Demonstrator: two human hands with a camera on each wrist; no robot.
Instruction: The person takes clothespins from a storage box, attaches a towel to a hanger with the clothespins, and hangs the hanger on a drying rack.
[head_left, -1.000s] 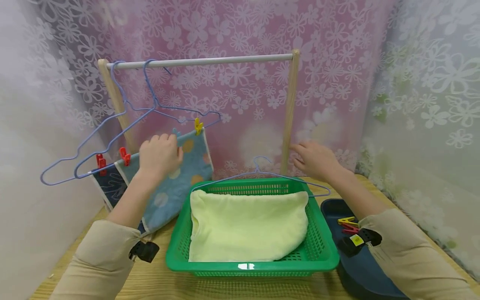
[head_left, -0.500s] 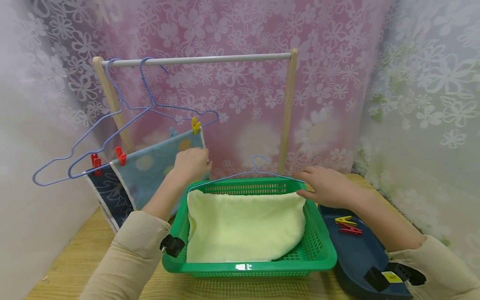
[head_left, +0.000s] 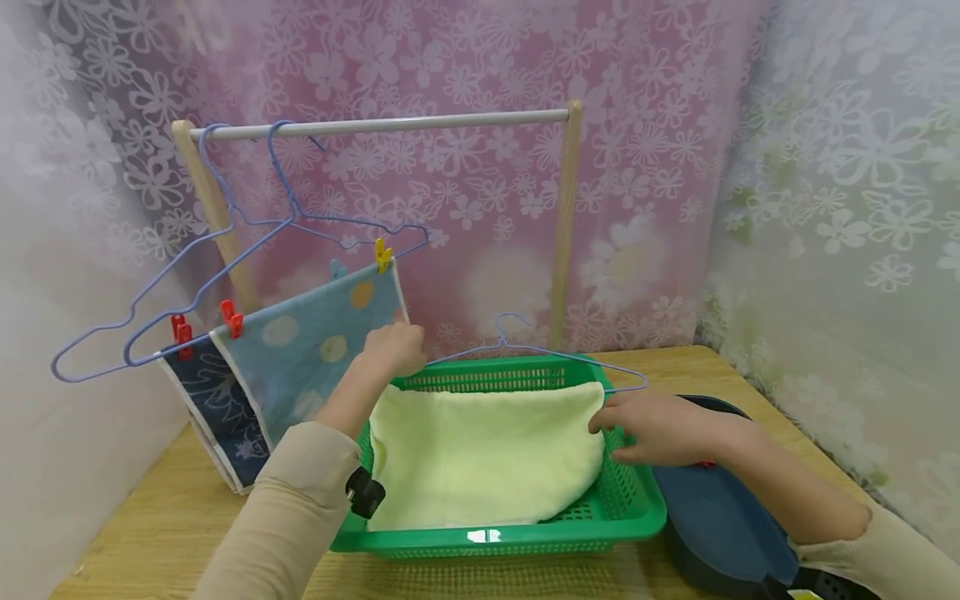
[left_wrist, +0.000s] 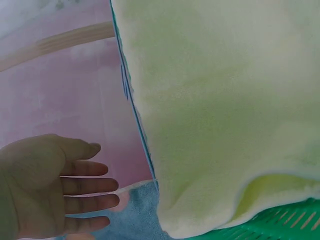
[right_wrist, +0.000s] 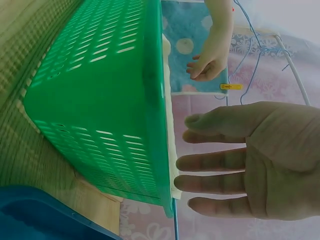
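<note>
A pale yellow towel (head_left: 487, 454) lies over the green basket (head_left: 570, 533), its top edge along a blue wire hanger (head_left: 555, 351). My left hand (head_left: 395, 348) is above the basket's far left corner, in front of a blue dotted towel (head_left: 300, 350). In the left wrist view its fingers (left_wrist: 90, 186) are extended and hold nothing. By the yellow towel's top right corner is my right hand (head_left: 660, 427). The right wrist view shows its fingers (right_wrist: 215, 184) straight, tips close to the towel's edge; whether they touch it I cannot tell.
A wooden rack with a metal bar (head_left: 390, 125) stands behind the basket. Two blue hangers hang at its left; red pegs (head_left: 231, 319) and a yellow peg (head_left: 382, 255) clip the blue and navy towels (head_left: 217, 392). A dark blue tray (head_left: 720, 508) sits at the right.
My left hand has moved right, from in front of the blue towel toward the basket's corner. My right hand has come down from the rack's post to the yellow towel's right corner.
</note>
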